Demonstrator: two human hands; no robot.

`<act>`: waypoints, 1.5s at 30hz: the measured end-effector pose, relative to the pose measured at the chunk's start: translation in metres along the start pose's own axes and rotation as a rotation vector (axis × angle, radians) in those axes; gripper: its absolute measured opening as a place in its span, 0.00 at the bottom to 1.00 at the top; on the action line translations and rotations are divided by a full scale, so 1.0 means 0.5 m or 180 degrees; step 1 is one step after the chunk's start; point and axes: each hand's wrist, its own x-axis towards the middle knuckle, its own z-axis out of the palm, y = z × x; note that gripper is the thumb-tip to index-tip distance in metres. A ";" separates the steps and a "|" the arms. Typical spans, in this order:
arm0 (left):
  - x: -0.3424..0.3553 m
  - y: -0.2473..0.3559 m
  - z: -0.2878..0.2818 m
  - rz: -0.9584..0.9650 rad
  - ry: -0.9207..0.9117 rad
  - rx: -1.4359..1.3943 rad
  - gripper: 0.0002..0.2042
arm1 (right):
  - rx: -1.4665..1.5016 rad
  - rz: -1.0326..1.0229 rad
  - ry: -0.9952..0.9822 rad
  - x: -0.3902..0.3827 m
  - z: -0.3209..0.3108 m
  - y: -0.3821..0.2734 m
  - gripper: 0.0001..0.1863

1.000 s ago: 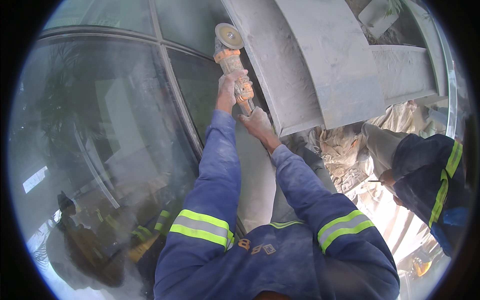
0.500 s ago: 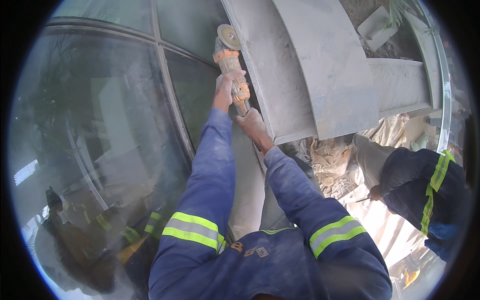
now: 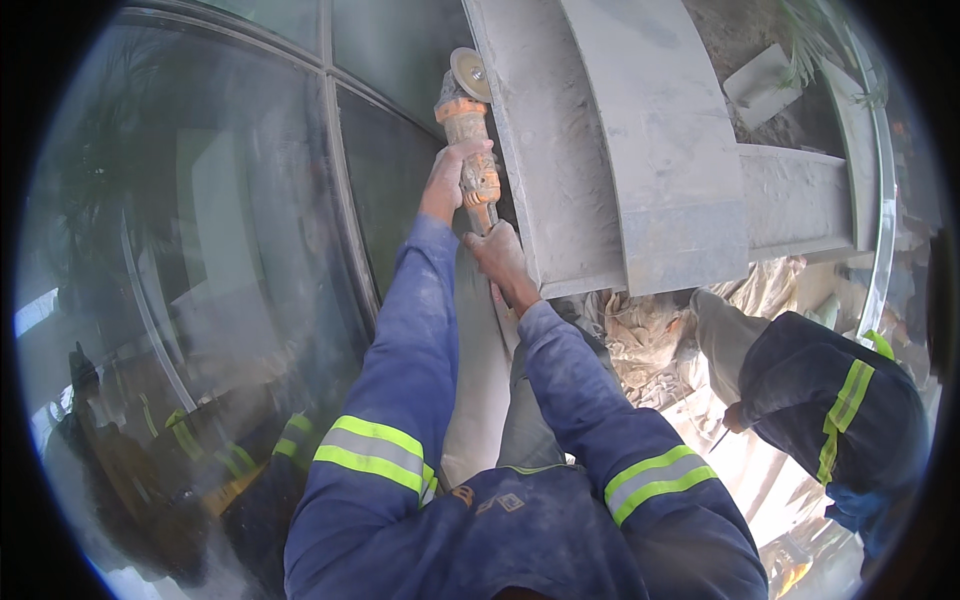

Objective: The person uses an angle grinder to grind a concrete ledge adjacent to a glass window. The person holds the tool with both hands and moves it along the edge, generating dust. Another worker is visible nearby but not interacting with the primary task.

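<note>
Both my hands grip a dusty orange angle grinder (image 3: 480,178), held lengthwise away from me. My left hand (image 3: 446,178) is wrapped round its body behind the head. Closed on the rear handle is my right hand (image 3: 501,262). The round disc (image 3: 471,74) at the far end sits against or very near the left edge of a grey stone slab (image 3: 560,150); I cannot tell whether it touches. Pale dust coats the tool, my hands and my blue sleeves.
A framed glass wall (image 3: 240,200) runs close along my left, with reflections in it. A second grey panel (image 3: 665,130) overlaps the slab. Crumpled sheeting (image 3: 650,335) lies below. On the right a co-worker in a dark jacket (image 3: 800,385) bends over, holding a thin tool.
The view has shifted slightly, so the slab and glass frame sit a little differently. My grip on the grinder is the same, its disc still by the slab edge. The co-worker's position has shifted slightly.
</note>
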 end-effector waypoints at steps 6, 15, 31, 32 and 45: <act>-0.018 -0.004 0.012 0.0080 0.0070 0.0059 0.24 | -0.0053 -0.0101 0.0135 -0.006 0.003 0.010 0.23; -0.024 -0.009 0.005 0.0126 0.0125 -0.0008 0.23 | -0.0098 0.0082 0.0111 -0.028 -0.002 0.000 0.25; -0.015 -0.007 0.014 0.0075 0.0128 -0.0035 0.23 | 0.0117 -0.0204 0.0219 -0.007 0.007 0.024 0.20; -0.017 -0.007 0.013 0.0085 0.0174 -0.0040 0.24 | 0.0201 -0.0170 0.0121 -0.008 0.002 0.016 0.21; -0.022 -0.006 0.016 0.0077 0.0217 0.0057 0.24 | 0.0186 -0.0059 -0.0012 -0.001 0.005 0.025 0.27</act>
